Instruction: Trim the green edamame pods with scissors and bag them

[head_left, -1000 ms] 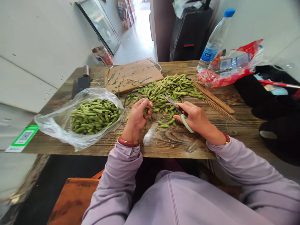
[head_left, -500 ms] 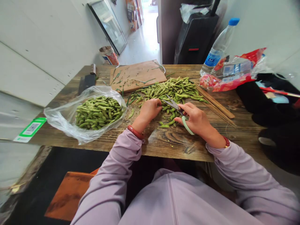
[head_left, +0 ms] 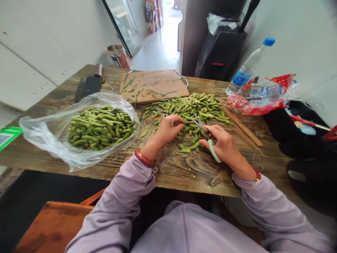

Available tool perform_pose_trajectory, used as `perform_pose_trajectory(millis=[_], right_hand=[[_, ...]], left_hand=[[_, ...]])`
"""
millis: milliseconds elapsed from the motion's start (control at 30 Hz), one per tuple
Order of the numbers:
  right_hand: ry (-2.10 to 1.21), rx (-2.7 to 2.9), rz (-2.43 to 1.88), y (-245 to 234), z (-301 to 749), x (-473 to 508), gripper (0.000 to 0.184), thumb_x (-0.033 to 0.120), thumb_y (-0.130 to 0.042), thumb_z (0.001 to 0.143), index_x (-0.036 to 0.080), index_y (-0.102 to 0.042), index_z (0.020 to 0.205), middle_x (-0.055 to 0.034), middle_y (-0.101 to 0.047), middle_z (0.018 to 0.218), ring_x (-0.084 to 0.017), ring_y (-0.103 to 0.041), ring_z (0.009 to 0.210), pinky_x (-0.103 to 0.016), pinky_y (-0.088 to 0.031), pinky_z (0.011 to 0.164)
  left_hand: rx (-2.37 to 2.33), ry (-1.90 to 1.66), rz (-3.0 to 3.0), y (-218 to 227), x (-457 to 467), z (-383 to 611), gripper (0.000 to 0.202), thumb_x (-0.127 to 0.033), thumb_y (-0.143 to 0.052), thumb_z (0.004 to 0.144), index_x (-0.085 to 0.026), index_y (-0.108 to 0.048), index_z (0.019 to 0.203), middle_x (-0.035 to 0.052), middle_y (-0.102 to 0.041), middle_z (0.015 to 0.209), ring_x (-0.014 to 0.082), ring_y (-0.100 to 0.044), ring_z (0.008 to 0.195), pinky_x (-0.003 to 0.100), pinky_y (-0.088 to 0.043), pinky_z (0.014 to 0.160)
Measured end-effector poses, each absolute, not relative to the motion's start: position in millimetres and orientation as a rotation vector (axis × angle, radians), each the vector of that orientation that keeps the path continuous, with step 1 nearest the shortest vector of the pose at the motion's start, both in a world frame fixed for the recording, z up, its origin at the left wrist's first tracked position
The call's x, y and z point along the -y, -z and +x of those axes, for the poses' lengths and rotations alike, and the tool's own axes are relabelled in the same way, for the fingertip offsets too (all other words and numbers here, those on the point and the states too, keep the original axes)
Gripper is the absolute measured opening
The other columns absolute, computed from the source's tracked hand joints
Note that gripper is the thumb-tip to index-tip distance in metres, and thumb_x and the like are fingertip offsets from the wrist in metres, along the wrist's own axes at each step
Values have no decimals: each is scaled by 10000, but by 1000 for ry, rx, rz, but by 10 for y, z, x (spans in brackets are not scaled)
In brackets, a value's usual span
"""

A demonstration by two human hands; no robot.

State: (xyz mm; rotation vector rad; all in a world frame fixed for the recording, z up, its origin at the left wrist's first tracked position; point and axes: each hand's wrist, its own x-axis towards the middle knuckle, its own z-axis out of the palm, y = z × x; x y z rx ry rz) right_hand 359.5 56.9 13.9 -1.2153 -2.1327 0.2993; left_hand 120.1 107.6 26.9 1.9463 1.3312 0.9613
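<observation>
Light: bright from far doorway, washed out | Glare: pale floor, glints on plastic bag | Shadow: deep beneath table, black items at right lose detail | Sharpness: right sleeve soft near corner | Distortion: wide-angle stretch at edges

Food-preparation area, apparently in a small shop or eatery: the wooden tabletop carried a cutting board strewn with green scraps, a cleaver and heaped green pods; a green-bordered code card showed at left.

Scissors, perhaps ajar, over green pods
</observation>
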Motion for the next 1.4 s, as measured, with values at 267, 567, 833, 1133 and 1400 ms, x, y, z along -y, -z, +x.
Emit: perform_pose_trajectory(millis=[267,567,833,1133,1400], right_hand=[[-335,2156,-1179,-99,3582,-580,446,404,-699,887,212,-615,1281,-97,-666,1039,-233,-661,794,-399,-586,724],[-320,2132,-1134,-70,3597,-604,450,402,-715,881,210,-618,1276,-83,-667,1024,-212,-645,778,-369,-575,709],[-361,2139,-1106,-68,3581,-594,439,391,-713,885,220,-614,1277,-83,-665,1027,-217,-646,794,-373,-578,717],[-339,2135,-1122,-76,3580,-589,435,396,-706,887,207,-619,1269,-86,-670,1016,-226,-654,807,-380,-580,727],[-325,2155,-1103,-74,3575,-584,429,386,-713,886,197,-616,1259,-86,-665,1000,-224,-648,799,-378,-573,718]], left_hand=[[-988,-929,1333,-419,-908,1245,114,-246,-697,764,-153,-684,829,-45,-483,566,61,-339,465,216,-220,452],[-846,-930,1156,-379,-911,1276,318,-403,-792,752,-127,-723,892,-47,-473,601,42,-361,476,192,-236,424],[-899,-956,1129,-418,-875,1308,319,-394,-823,704,-124,-697,817,-59,-474,558,31,-345,445,196,-220,415],[-869,-912,1143,-392,-891,1287,256,-354,-741,781,-107,-707,839,55,-722,838,21,-452,465,175,-280,399],[-932,-891,1192,-390,-900,1279,221,-295,-728,766,-105,-711,877,74,-755,871,36,-502,448,182,-320,401]])
